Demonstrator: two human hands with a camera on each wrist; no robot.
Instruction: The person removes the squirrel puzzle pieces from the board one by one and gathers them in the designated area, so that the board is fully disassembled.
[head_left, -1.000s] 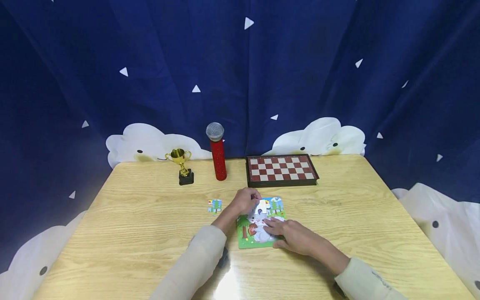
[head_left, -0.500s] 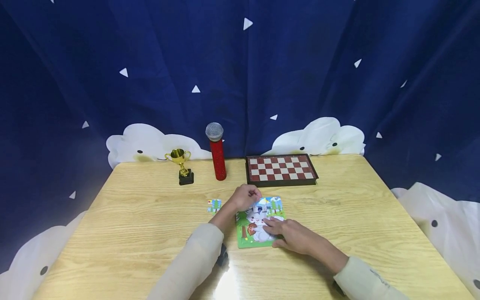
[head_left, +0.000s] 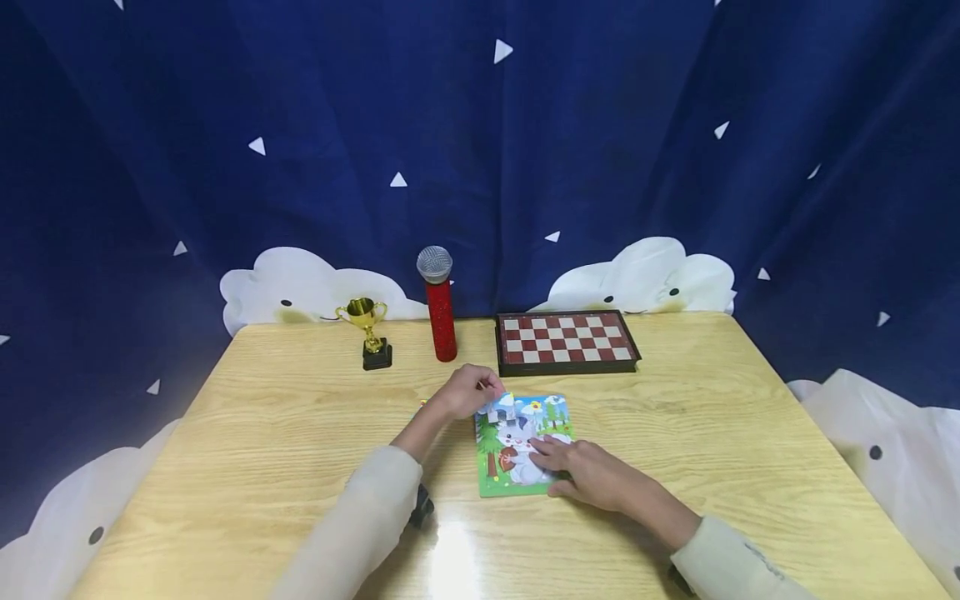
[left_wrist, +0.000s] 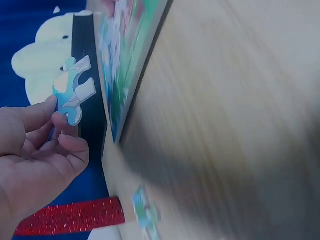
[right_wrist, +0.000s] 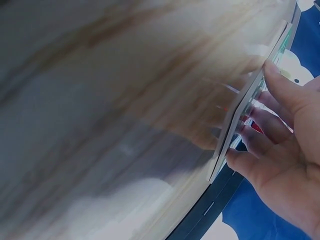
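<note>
My left hand (head_left: 465,390) pinches a jigsaw piece (left_wrist: 67,92) between thumb and fingertips. Light blue, with a white patch and grey parts, the piece overlaps the puzzle board's top-left corner in the head view. The puzzle board (head_left: 525,490) lies flat on the table, green-edged, picturing a grey-white animal in a forest. Across its right side rests my right hand (head_left: 588,473), fingers outstretched and thumb at the near edge. Another jigsaw piece (left_wrist: 145,212) lies on the table left of the board, mostly hidden behind my left wrist in the head view.
Behind the board is a red-and-white chessboard (head_left: 567,337) in a black frame. A red microphone (head_left: 442,321) and a gold trophy cup (head_left: 367,325) on a black base stand further left at the back. A dark blue curtain (head_left: 480,150) hangs behind the wooden table (head_left: 712,467).
My left hand has moved left with the jigsaw piece, from over the board's top middle to its top-left corner. My right hand stays on the board.
</note>
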